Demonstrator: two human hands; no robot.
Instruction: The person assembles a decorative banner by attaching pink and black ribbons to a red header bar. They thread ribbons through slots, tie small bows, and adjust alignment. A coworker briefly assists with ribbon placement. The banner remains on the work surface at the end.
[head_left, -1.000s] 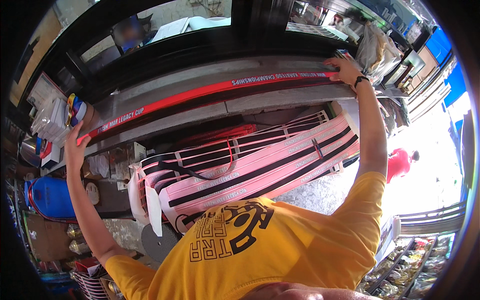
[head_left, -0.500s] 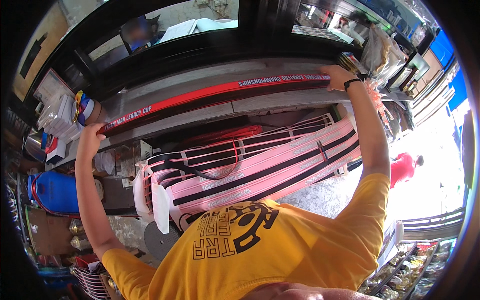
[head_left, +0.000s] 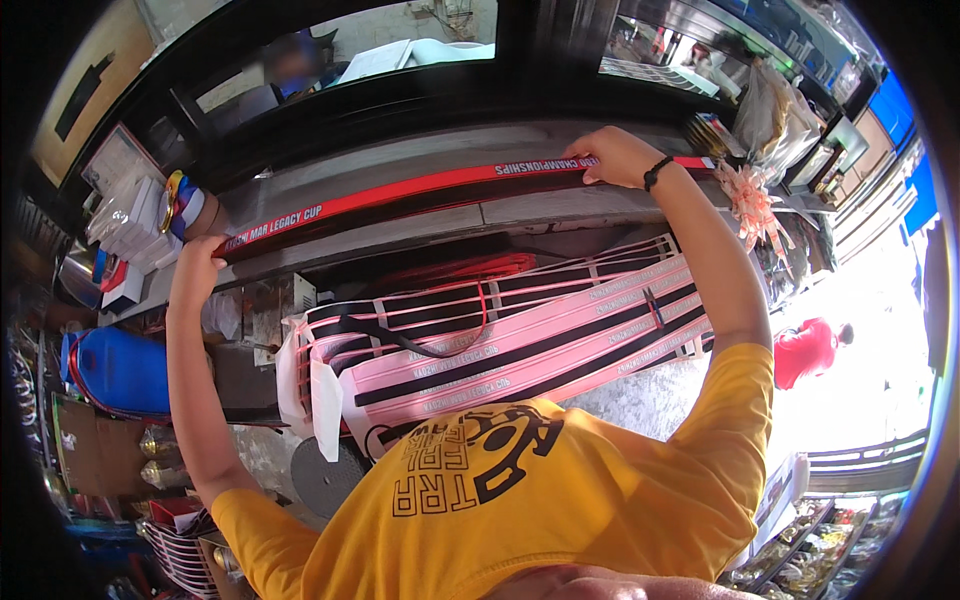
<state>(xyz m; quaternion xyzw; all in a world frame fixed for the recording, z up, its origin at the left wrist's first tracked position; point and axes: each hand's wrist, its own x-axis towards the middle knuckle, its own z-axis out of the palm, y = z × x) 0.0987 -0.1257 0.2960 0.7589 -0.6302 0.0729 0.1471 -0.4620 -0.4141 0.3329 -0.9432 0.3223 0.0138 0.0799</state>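
A long red ribbon [head_left: 420, 183] with pale printed lettering lies stretched along the grey counter [head_left: 390, 229], with a dark band below its edge. At its left end, my left hand [head_left: 203, 262] pinches it between thumb and fingers. Farther right, my right hand [head_left: 622, 158], with a black band at the wrist, bends its fingers over the ribbon; part of the lettering is covered there. Beyond that hand, the ribbon's right end shows on the counter. Below the counter edge hang pink-and-black printed strips [head_left: 540, 338], with a thin red cord and a black strap across them.
White boxes [head_left: 130, 222] and a ribbon roll [head_left: 186, 205] stand at the counter's left. On the right are a pink ribbon bow [head_left: 750, 200] and plastic bags [head_left: 778, 118]. A blue container [head_left: 120, 372] sits lower left. A person in red [head_left: 805, 352] is outside at right.
My right hand has moved left along the ribbon, uncovering its right end. My left hand stays at the left end. The whole view has shifted slightly.
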